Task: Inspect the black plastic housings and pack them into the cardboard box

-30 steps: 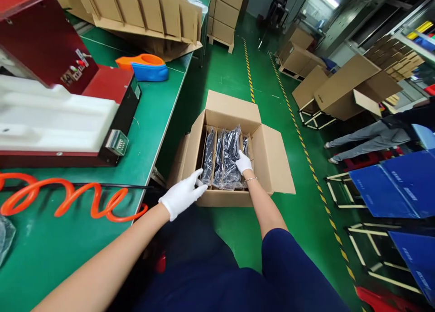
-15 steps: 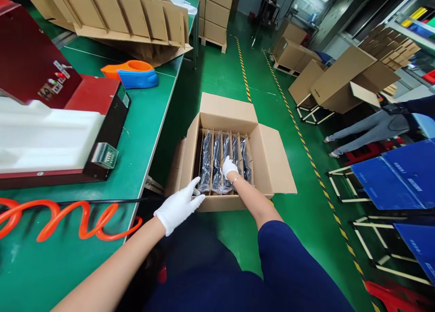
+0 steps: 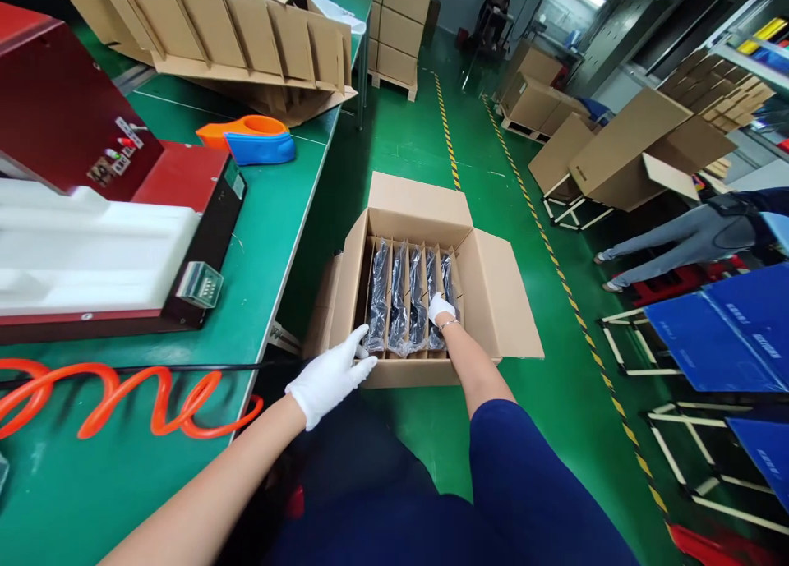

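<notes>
An open cardboard box (image 3: 496,283) stands on the green floor in front of me, split by cardboard dividers into narrow slots. Several black items in clear plastic bags (image 3: 399,299) stand upright in the slots. My right hand (image 3: 441,308), in a white glove, reaches down into the box and presses on the tops of the bagged items near the right side, fingers curled. My left hand (image 3: 331,376), also in a white glove, rests on the near left rim of the box with its fingers spread.
A green workbench (image 3: 252,246) on my left carries a red machine (image 3: 92,155) with a white foam tray, an orange coiled hose (image 3: 111,393), an orange and blue tape dispenser (image 3: 252,139) and stacked cardboard dividers (image 3: 246,40). Another person's legs (image 3: 671,246), boxes and blue panels (image 3: 721,328) lie to the right.
My right hand slid from the middle slots toward the right side of the box. The bagged items now stand straight in their slots. My left hand stayed at the rim.
</notes>
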`<state>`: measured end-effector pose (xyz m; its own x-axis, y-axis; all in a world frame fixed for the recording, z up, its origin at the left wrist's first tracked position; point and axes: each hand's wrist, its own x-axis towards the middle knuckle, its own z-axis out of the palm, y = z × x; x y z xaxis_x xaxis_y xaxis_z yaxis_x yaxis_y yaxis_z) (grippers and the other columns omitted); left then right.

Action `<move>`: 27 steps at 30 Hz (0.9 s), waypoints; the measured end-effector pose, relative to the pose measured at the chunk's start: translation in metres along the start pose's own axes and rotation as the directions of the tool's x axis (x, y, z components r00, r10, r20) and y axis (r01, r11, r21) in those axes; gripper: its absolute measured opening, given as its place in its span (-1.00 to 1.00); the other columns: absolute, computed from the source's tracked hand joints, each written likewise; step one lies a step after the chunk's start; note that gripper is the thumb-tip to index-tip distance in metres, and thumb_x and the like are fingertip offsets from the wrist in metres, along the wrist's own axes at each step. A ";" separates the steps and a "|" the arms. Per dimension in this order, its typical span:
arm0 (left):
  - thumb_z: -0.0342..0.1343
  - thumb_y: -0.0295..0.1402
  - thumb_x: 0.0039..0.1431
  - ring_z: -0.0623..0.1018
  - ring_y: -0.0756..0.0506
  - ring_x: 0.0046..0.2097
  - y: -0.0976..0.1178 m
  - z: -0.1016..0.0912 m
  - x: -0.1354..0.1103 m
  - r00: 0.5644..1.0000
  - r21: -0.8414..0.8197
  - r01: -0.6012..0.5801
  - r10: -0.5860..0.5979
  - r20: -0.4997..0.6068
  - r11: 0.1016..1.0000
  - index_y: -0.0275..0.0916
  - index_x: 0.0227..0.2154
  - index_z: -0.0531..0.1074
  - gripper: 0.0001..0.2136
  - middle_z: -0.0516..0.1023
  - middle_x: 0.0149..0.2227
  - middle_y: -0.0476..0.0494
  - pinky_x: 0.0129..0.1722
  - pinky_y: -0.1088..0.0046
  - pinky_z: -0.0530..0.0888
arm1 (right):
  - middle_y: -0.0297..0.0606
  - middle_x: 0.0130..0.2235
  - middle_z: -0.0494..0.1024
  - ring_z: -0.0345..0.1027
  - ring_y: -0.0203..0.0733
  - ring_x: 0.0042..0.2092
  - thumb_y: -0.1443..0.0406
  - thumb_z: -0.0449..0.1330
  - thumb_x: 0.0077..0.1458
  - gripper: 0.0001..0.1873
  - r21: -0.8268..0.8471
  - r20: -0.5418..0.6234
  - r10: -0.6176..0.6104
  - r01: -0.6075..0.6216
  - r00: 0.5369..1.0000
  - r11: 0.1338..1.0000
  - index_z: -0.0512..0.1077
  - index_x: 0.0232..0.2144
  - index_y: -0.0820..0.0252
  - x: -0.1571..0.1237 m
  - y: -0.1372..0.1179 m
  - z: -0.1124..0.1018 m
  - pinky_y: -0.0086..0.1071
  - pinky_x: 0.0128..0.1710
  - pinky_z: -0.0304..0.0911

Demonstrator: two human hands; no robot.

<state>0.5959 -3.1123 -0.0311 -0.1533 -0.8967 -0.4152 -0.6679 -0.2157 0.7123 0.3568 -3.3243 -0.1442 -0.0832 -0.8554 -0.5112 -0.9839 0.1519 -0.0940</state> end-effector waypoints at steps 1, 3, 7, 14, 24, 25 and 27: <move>-0.14 -0.07 0.29 0.60 -0.23 -0.07 0.000 0.000 0.000 1.000 0.004 -0.002 0.002 -0.004 1.000 -0.36 0.44 -0.01 -0.27 0.61 -0.04 -0.23 0.03 0.21 0.42 | 0.14 0.17 0.49 0.44 0.09 0.19 0.36 0.17 0.33 -0.44 0.021 -0.035 -0.005 0.006 0.999 1.000 0.25 0.32 0.35 -0.003 0.000 -0.004 -0.02 0.19 0.34; -0.13 -0.08 0.29 0.60 -0.23 -0.07 0.001 -0.001 0.000 1.000 0.010 -0.007 0.007 -0.012 1.000 -0.36 0.43 0.01 -0.27 0.61 -0.05 -0.23 0.02 0.21 0.43 | 0.20 0.13 0.53 0.45 0.13 0.19 0.45 0.11 0.28 -0.48 0.066 -0.109 -0.021 0.029 0.994 0.997 0.32 0.28 0.36 -0.010 0.005 -0.019 -0.04 0.19 0.33; -0.10 -0.08 0.27 0.61 -0.25 -0.07 0.000 0.000 0.001 0.999 -0.019 -0.022 0.021 -0.050 1.000 -0.35 0.41 0.08 -0.29 0.62 -0.06 -0.24 0.02 0.17 0.45 | -0.01 0.13 0.58 0.49 0.07 0.16 0.45 0.05 0.21 -0.44 0.162 -0.245 -0.081 0.124 0.966 0.979 0.41 0.25 0.22 -0.041 0.035 -0.057 -0.12 0.20 0.34; 0.12 0.04 0.12 0.59 -0.24 0.05 -0.003 -0.001 0.006 0.965 -0.511 -0.129 -0.011 -0.262 0.850 -0.33 0.40 0.05 -0.13 0.43 0.25 -0.47 0.10 0.13 0.48 | -0.19 0.21 0.53 0.41 -0.03 0.24 0.25 0.20 0.04 -0.29 0.618 -0.466 -0.416 0.624 0.781 0.479 0.42 0.26 0.29 -0.137 0.065 -0.036 -0.19 0.34 0.25; 0.36 0.04 -0.03 0.53 -0.34 0.17 -0.008 -0.011 0.010 0.859 -0.707 -0.466 0.083 -0.505 0.532 -0.33 0.09 0.46 -0.30 0.57 0.14 -0.33 0.26 0.05 0.42 | -0.24 0.17 0.55 0.49 -0.10 0.18 0.30 0.20 0.04 -0.33 0.684 -0.368 -0.594 0.641 0.715 0.347 0.45 0.24 0.21 -0.198 0.020 0.031 -0.21 0.33 0.27; 0.35 0.05 -0.01 0.54 -0.34 0.16 -0.009 -0.010 0.010 0.855 -0.706 -0.470 0.074 -0.514 0.530 -0.34 0.09 0.46 -0.30 0.57 0.14 -0.33 0.26 0.03 0.41 | -0.24 0.18 0.54 0.49 -0.10 0.18 0.30 0.20 0.05 -0.33 0.677 -0.376 -0.594 0.649 0.711 0.349 0.44 0.25 0.20 -0.199 0.019 0.031 -0.22 0.33 0.27; 0.31 0.07 0.03 0.54 -0.33 0.16 -0.011 -0.010 0.010 0.848 -0.694 -0.477 0.075 -0.525 0.539 -0.34 0.12 0.45 -0.30 0.58 0.12 -0.32 0.27 0.03 0.40 | -0.23 0.18 0.54 0.48 -0.11 0.18 0.30 0.19 0.06 -0.33 0.666 -0.391 -0.591 0.660 0.705 0.347 0.43 0.26 0.22 -0.202 0.017 0.030 -0.23 0.33 0.27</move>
<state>0.6090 -3.1231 -0.0374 0.2024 -0.9793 -0.0017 0.2190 0.0436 0.9748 0.3618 -3.1339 -0.0676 0.4608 -0.8870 0.0292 -0.2907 -0.1820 -0.9393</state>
